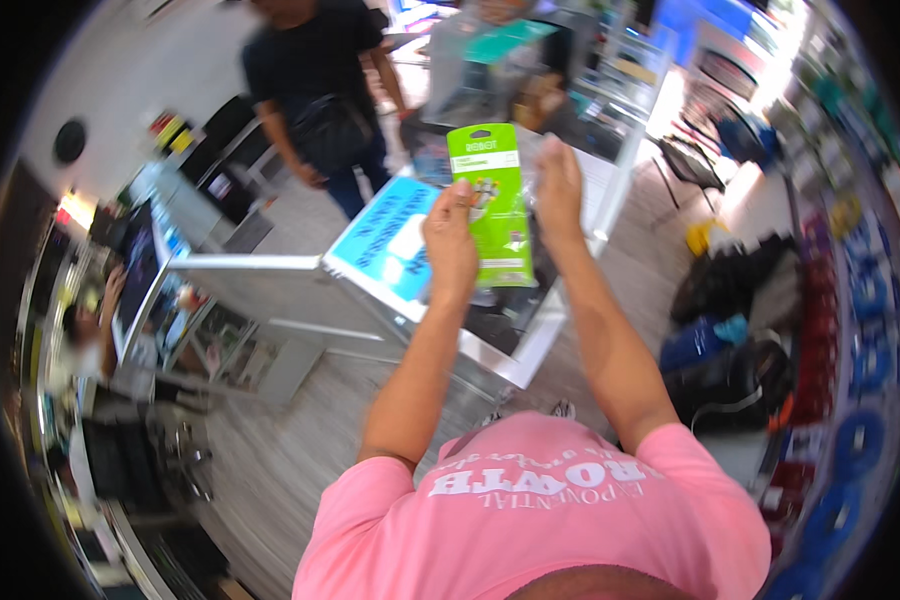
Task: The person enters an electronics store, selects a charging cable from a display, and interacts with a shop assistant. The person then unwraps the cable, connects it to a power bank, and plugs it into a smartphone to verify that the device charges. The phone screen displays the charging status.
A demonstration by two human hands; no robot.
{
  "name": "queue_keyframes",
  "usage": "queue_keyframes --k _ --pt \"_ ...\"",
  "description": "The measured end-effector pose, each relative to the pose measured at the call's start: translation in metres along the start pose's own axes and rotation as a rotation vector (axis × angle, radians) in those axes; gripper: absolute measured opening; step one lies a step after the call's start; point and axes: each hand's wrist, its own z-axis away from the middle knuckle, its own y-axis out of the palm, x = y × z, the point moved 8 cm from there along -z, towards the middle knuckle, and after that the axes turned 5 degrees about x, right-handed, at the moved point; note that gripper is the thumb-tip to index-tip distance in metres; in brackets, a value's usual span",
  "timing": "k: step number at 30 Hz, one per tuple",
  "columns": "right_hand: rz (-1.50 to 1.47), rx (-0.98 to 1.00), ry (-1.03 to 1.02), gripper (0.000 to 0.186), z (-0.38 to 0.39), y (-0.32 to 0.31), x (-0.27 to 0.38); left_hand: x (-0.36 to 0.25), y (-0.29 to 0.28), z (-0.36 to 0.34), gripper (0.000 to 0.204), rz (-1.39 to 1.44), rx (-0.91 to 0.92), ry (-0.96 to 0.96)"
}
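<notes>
A flat, bright green retail package [498, 235] with a hang hole at its top stands upright in front of me, above a counter. My left hand [452, 243] is closed on its left edge, thumb on the front and fingers behind. Just right of the package, my right hand [558, 192] is raised, with its fingers stretched upward and somewhat blurred. A pale, clear patch shows between that hand and the package; I cannot tell whether they touch.
Beneath my hands is a white-framed display counter [526, 366] with a blue printed sheet [375, 240]. Beyond it stands a person in dark clothes [315, 80]. Black bags [735, 375] lie on the right, beside hanging goods [860, 370]. An office chair [135, 460] is at left.
</notes>
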Motion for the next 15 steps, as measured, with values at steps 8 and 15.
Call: queue_keyframes --k 8,15 --pt "0.643 0.193 -0.098 0.04 0.021 -0.028 -0.081 0.009 -0.065 -0.008 0.031 0.418 -0.243 -0.021" --pt "0.936 0.26 -0.034 0.036 -0.015 -0.08 -0.105 -0.027 -0.163 0.005 0.045 0.564 -0.527 0.222"
